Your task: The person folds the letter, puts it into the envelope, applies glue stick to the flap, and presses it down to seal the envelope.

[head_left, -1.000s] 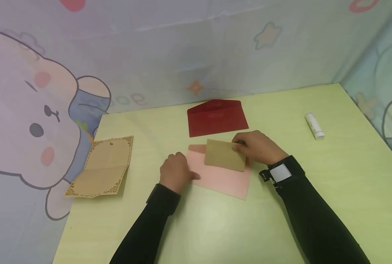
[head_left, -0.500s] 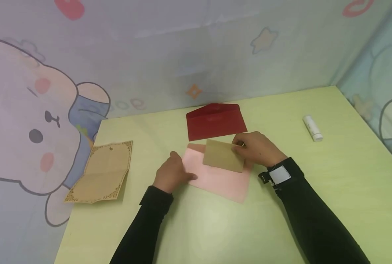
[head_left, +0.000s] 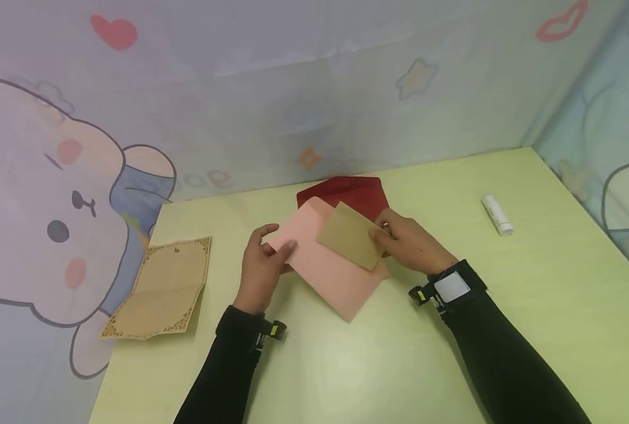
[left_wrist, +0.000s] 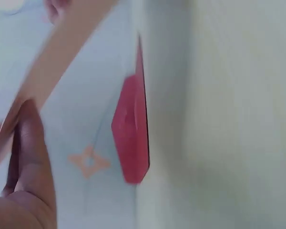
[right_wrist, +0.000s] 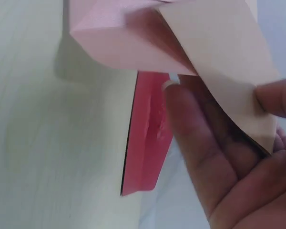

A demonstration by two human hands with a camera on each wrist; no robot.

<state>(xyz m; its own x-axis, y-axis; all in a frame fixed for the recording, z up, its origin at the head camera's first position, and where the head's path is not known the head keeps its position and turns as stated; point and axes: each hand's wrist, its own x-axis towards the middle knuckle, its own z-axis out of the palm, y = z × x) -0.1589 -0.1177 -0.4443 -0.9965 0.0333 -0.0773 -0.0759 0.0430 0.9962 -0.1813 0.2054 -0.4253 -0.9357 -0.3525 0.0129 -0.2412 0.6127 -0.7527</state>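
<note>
My left hand (head_left: 258, 271) pinches the left edge of a pink envelope (head_left: 335, 282) between thumb and fingers. The envelope is tilted, raised from the table on that side. Over its face lies a small tan folded paper (head_left: 348, 235), pinched at its right edge by my right hand (head_left: 417, 244). In the right wrist view the folded paper (right_wrist: 229, 57) is in front of the pink envelope (right_wrist: 109, 28), its near end lying between thumb and fingers. The left wrist view has the envelope (left_wrist: 62, 52) edge-on above my thumb.
A red envelope (head_left: 346, 191), flap up, lies behind the pink one, partly covered by it. At the left sits a creased tan letter sheet (head_left: 168, 288) with a decorated border. To the right lies a white tube (head_left: 497, 215). A printed cloth (head_left: 229, 106) hangs behind the table.
My left hand has taken the pink envelope's edge and lifted and turned it from lying flat on the table. The right hand still pinches the folded paper, which has tilted too.
</note>
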